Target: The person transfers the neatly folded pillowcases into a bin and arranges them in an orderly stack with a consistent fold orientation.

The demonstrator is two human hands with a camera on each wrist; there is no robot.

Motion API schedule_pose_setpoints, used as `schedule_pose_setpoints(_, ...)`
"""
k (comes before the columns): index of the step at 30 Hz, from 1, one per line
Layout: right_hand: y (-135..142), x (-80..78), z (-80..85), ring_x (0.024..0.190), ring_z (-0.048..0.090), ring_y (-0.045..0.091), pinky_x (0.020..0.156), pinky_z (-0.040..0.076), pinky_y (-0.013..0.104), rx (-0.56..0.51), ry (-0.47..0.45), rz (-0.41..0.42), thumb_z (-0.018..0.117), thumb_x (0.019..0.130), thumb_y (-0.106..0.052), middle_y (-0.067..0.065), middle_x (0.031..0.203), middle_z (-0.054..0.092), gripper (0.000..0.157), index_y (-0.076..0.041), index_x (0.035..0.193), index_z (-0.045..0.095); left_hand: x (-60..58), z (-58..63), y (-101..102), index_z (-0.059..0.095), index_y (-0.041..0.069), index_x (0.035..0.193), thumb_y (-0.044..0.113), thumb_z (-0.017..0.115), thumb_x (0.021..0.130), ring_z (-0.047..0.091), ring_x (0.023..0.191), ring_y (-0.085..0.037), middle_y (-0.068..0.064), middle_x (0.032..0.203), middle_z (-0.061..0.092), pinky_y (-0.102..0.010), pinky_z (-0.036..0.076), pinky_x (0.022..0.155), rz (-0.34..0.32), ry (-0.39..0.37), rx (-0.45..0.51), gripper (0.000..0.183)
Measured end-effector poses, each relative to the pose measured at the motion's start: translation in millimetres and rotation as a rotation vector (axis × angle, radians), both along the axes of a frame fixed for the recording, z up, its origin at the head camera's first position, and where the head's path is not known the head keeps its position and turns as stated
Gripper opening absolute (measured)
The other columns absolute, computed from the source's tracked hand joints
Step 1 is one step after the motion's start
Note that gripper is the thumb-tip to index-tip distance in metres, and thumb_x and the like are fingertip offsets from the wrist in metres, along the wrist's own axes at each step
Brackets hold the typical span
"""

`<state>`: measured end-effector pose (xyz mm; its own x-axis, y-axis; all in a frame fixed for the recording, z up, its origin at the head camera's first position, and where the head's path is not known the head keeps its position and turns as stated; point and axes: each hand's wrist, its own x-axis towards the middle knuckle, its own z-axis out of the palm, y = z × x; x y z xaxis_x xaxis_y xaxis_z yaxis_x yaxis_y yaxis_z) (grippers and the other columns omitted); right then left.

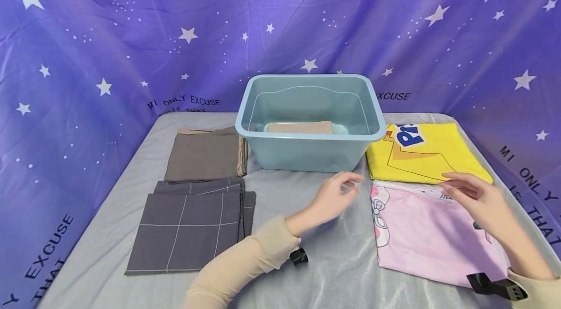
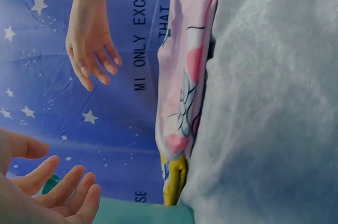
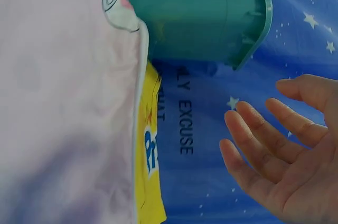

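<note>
Over the bed-like surface in front of the bin, my left hand (image 1: 328, 198) hovers with loosely bent fingers and nothing in them. My right hand (image 1: 477, 197) is held above the folded pink cloth (image 1: 429, 236), its fingers relaxed and spread in the right wrist view. Just behind the pink cloth lies a folded yellow cloth (image 1: 425, 153) with printed blue letters. A blue-green plastic bin (image 1: 307, 153) stands at the back centre, with a folded beige cloth (image 1: 302, 127) on its bottom.
At the left lies a folded dark grey checked cloth (image 1: 188, 231), with a folded brown cloth (image 1: 203, 155) behind it. A purple star-printed curtain (image 1: 219, 17) hangs behind and along both sides. The grey plush cover (image 1: 342, 275) spreads under everything.
</note>
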<state>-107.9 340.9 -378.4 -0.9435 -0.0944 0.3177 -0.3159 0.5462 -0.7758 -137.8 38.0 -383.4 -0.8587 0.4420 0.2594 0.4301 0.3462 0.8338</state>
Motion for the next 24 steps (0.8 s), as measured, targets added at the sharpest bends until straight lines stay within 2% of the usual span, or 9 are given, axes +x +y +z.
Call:
schedule_pose_setpoints(4,5,5.6,-0.4,0.078,0.056,-0.011,0.066,0.040,0.003,0.019,-0.005,-0.029,0.056,0.082,0.003,-0.023,0.087,0.062,0.031,-0.012,0.110,0.059,1.4,-4.6,5,0.060,0.009,0.109,0.006,0.053,0.084,0.055,0.087,-0.004,0.000,0.106,0.060,-0.011,0.041,0.074,-0.007,-0.004,-0.028,0.027)
schedule_pose_setpoints(11,28,7.0,-20.4,0.074,0.056,-0.009,0.064,0.039,0.003,0.119,-0.025,-0.133,0.060,0.083,-0.007,-0.026,0.087,0.058,0.029,0.002,0.110,0.057,3.2,-16.2,12,0.059,0.006,0.111,0.003,0.053,0.082,0.056,0.084,-0.003,-0.002,0.106,0.060,-0.010,0.041,0.073,-0.017,-0.044,-0.018,0.029)
schedule_pose_setpoints(13,32,9.1,-23.9,0.073,0.054,-0.013,0.063,0.038,0.002,0.115,-0.035,-0.155,0.059,0.083,-0.006,-0.026,0.085,0.058,0.028,0.001,0.110,0.057,4.7,-18.7,13,0.059,0.006,0.110,0.002,0.053,0.082,0.056,0.083,-0.003,-0.003,0.105,0.061,-0.009,0.041,0.072,-0.018,-0.056,-0.014,0.029)
schedule_pose_setpoints(15,34,13.3,-21.8,0.073,0.053,-0.015,0.061,0.039,0.002,0.127,-0.054,-0.155,0.057,0.085,-0.007,-0.029,0.084,0.057,0.027,0.000,0.111,0.056,5.9,-21.3,16,0.059,0.006,0.110,0.002,0.053,0.082,0.056,0.082,-0.003,-0.003,0.105,0.061,-0.009,0.041,0.072,-0.019,-0.064,-0.013,0.029)
schedule_pose_setpoints(18,33,20.6,-15.2,0.071,0.051,-0.018,0.057,0.039,0.003,0.130,-0.092,-0.195,0.057,0.085,-0.008,-0.034,0.082,0.054,0.022,-0.013,0.107,0.058,7.8,-24.2,19,0.059,0.004,0.110,0.002,0.053,0.082,0.056,0.082,-0.004,-0.005,0.105,0.061,-0.009,0.041,0.072,-0.025,-0.077,-0.010,0.029)
schedule_pose_setpoints(22,36,27.0,-10.0,0.070,0.046,-0.022,0.056,0.037,0.004,0.192,-0.130,-0.228,0.056,0.086,-0.011,-0.039,0.081,0.048,0.021,-0.022,0.103,0.057,9.2,-28.9,25,0.059,0.004,0.109,0.004,0.054,0.083,0.057,0.082,-0.003,-0.003,0.106,0.061,-0.010,0.041,0.070,-0.021,-0.134,-0.003,0.027)
schedule_pose_setpoints(24,39,29.1,-10.9,0.070,0.044,-0.023,0.055,0.036,0.004,0.228,-0.143,-0.241,0.055,0.086,-0.012,-0.041,0.081,0.045,0.021,-0.016,0.107,0.057,10.3,-31.1,28,0.059,0.005,0.110,0.005,0.055,0.083,0.056,0.081,-0.002,-0.002,0.106,0.061,-0.010,0.042,0.068,-0.015,-0.168,0.002,0.028)
